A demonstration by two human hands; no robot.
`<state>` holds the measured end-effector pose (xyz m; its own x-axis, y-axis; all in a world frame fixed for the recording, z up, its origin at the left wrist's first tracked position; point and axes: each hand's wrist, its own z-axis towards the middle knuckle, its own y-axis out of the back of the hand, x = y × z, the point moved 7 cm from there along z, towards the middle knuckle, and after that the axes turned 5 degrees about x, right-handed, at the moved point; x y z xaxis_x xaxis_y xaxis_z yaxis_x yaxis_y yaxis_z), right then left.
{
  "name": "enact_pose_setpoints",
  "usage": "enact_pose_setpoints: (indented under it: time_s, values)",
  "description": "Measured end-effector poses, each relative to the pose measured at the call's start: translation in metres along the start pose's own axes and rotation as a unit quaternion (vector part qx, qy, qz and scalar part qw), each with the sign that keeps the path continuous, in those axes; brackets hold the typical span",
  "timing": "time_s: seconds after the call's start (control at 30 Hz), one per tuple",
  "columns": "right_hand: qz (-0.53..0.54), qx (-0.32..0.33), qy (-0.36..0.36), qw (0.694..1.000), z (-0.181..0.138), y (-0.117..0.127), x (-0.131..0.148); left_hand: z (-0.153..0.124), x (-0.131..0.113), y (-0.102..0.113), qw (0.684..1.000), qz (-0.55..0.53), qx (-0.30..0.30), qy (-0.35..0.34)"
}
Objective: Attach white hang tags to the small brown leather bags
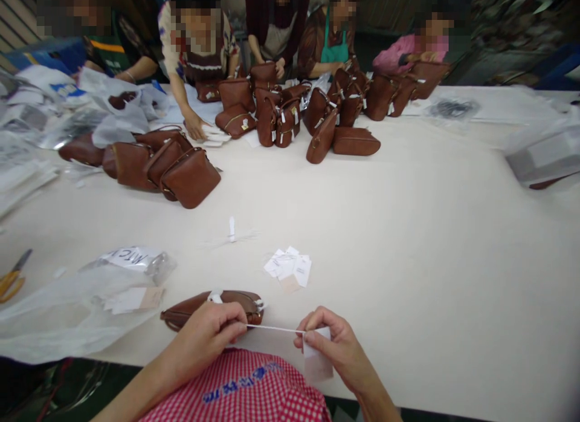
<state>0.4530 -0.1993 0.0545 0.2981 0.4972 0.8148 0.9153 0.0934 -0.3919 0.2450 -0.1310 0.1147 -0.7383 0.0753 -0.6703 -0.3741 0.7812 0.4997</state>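
Observation:
Between my two hands a thin white string (275, 328) is stretched taut, just above the table's near edge. My left hand (217, 326) pinches one end of it. At the other end my right hand (328, 337) grips a small white hang tag (318, 357), thumb on its upper part. Right behind my left hand lies a brown leather pouch (188, 307) on its side, partly covered by that hand, with white wrapping on its fittings. A little farther off is a loose pile of white tags (287, 266).
Several brown bags (193, 177) stand at the left and along the far side, where several people work. Scissors (13, 280) with yellow handles lie at the left edge, near a clear plastic bag (81, 325). Thin ties (232, 230) rest mid-table; a plastic-wrapped item (548, 153) sits far right.

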Motion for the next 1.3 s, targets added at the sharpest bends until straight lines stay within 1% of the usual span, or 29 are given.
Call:
enact_pose_setpoints:
  time_s: [0.07,0.17,0.23,0.33,0.47,0.53,0.6,0.63,0.7,0.8,0.87,0.93,1.03,1.13,1.3]
  values:
    - [-0.029,-0.004,-0.014,0.999,-0.002,-0.001,-0.001,-0.004,-0.002,-0.002,0.999,0.052,-0.005,0.004]
    - [-0.087,0.014,-0.014,0.996,-0.004,-0.012,0.003,-0.008,-0.011,-0.016,0.990,0.140,0.016,-0.023]
    - [-0.070,0.048,-0.023,0.996,-0.004,-0.027,0.005,-0.011,-0.017,-0.031,0.982,0.181,0.033,-0.045]
    - [-0.031,0.092,-0.040,0.994,0.000,-0.053,0.006,-0.014,-0.025,-0.049,0.975,0.199,0.047,-0.091]
    - [-0.073,0.168,-0.037,0.982,0.005,-0.082,0.010,-0.019,-0.029,-0.056,0.957,0.253,0.025,-0.138]
    - [-0.091,0.191,-0.054,0.976,0.005,-0.088,0.006,-0.020,-0.031,-0.060,0.941,0.294,0.036,-0.163]
    - [-0.101,0.178,-0.082,0.975,0.005,-0.086,-0.003,-0.021,-0.031,-0.064,0.930,0.317,0.060,-0.177]
    - [-0.102,0.171,-0.097,0.975,0.005,-0.084,-0.008,-0.020,-0.031,-0.066,0.928,0.320,0.069,-0.177]
    - [-0.093,0.173,-0.120,0.973,0.003,-0.082,-0.018,-0.019,-0.030,-0.067,0.935,0.297,0.082,-0.173]
    - [-0.062,0.188,-0.141,0.970,-0.003,-0.083,-0.029,-0.019,-0.029,-0.069,0.954,0.212,0.112,-0.179]
    - [-0.046,0.169,-0.159,0.972,-0.007,-0.080,-0.035,-0.020,-0.026,-0.071,0.959,0.168,0.139,-0.179]
    - [-0.046,0.134,-0.188,0.972,-0.011,-0.074,-0.042,-0.021,-0.023,-0.072,0.960,0.148,0.159,-0.178]
    - [-0.074,0.101,-0.217,0.968,-0.016,-0.070,-0.051,-0.021,-0.021,-0.073,0.961,0.123,0.164,-0.186]
    - [-0.082,0.102,-0.213,0.968,-0.018,-0.073,-0.055,-0.019,-0.019,-0.075,0.960,0.116,0.167,-0.193]
    - [-0.078,0.117,-0.197,0.970,-0.019,-0.078,-0.063,-0.015,-0.016,-0.080,0.955,0.122,0.189,-0.196]
